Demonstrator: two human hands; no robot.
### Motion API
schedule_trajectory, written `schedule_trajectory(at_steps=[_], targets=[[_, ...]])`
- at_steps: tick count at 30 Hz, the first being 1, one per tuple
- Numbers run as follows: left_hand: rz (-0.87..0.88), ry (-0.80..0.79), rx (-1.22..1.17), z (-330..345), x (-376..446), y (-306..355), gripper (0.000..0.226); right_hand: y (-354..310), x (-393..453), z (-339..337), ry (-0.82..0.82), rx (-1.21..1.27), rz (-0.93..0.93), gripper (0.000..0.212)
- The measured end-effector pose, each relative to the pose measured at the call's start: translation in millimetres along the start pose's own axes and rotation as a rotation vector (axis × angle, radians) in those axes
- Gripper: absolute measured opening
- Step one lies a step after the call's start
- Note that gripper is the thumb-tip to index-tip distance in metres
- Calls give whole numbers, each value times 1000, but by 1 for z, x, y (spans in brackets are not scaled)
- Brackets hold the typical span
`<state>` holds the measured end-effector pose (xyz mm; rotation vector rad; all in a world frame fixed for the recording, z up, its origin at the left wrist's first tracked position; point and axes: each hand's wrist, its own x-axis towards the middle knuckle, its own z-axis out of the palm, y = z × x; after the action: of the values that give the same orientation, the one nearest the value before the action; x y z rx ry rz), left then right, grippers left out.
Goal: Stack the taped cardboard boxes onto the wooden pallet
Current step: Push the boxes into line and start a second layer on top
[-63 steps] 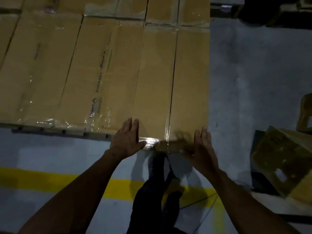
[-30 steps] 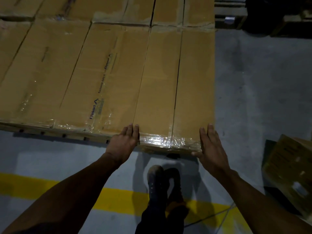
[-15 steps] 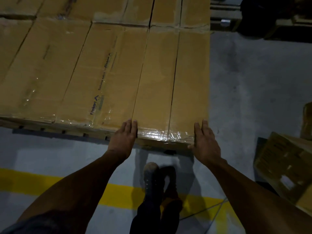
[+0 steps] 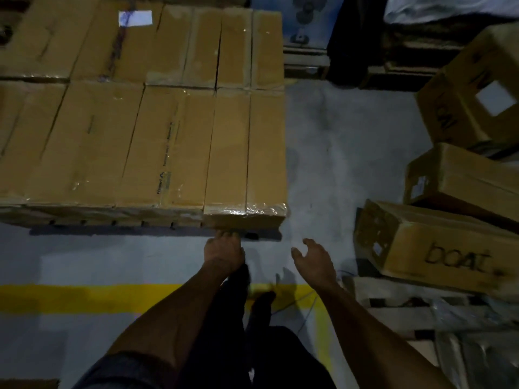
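Head view, looking down. Nearest the camera, both forearms reach forward over the grey floor (image 4: 331, 153) and its yellow line (image 4: 84, 297). The left hand (image 4: 223, 249) is loosely curled and holds nothing, its fingertips at or just under the near edge of the pallet (image 4: 112, 221); whether they touch it cannot be told. The right hand (image 4: 311, 258) hangs open and empty, apart from the load.

Beyond the hands, the corner box (image 4: 244, 153) lies flat at the near right corner of the pallet, tape glinting on its near end, flush beside the printed box (image 4: 165, 147), whose side print seems to read "Flipkart". A farther row of boxes (image 4: 196, 46) lies behind, one bearing a white label (image 4: 135, 18), unreadable.

Judged progress: one layer covers the visible pallet top; the corner box looks placed. To the right, loose boxes remain on the floor, the nearest marked "boat" (image 4: 438, 248), so stacking appears unfinished.
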<state>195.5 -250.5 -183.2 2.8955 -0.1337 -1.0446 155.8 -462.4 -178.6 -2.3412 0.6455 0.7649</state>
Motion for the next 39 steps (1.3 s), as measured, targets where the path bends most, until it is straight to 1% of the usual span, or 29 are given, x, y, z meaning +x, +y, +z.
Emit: schedule_trajectory(at_steps=[4,7,11,14,17,20,22,25,27,29,31,32,33,36,39], targets=[[66,120,-79,-18,-47,12,36,16,-48,-30,43,95,20,58],[69,170,-109,-27,-63,7,34,21,-62,-45,62,90,-1,59],[68,158,-85,-40,-54,-9,33,5,-60,-45,63,54,-35,61],[65,128,-87,-41,-27,-22,41,-9,-44,-30,30,25,-81,62],[37,90,-95,-29,26,-40,50,-18,1,-6,-1,-45,-109,70],[0,14,-113,-9,73,-64,64,-23,57,17,-58,-89,-117,79],[-29,6,-101,9,105,-81,72,-25,96,31,-53,-130,-142,82],[-59,27,-31,33,146,-101,83,-29,148,50,-26,-196,-173,88],[-53,74,-2,48,171,-111,86,-33,179,62,-21,-261,-203,91],[-32,126,29,59,189,-118,88,-35,203,75,26,-327,-255,95],[-49,127,45,70,201,-121,97,-35,220,89,63,-356,-274,99],[-62,142,42,75,205,-121,97,-35,226,95,78,-360,-278,101],[-63,181,40,78,208,-120,92,-34,231,99,101,-363,-279,101],[-32,315,77,86,213,-121,69,-31,237,107,188,-386,-297,101],[6,326,119,87,215,-126,64,-28,238,112,243,-404,-326,99]])
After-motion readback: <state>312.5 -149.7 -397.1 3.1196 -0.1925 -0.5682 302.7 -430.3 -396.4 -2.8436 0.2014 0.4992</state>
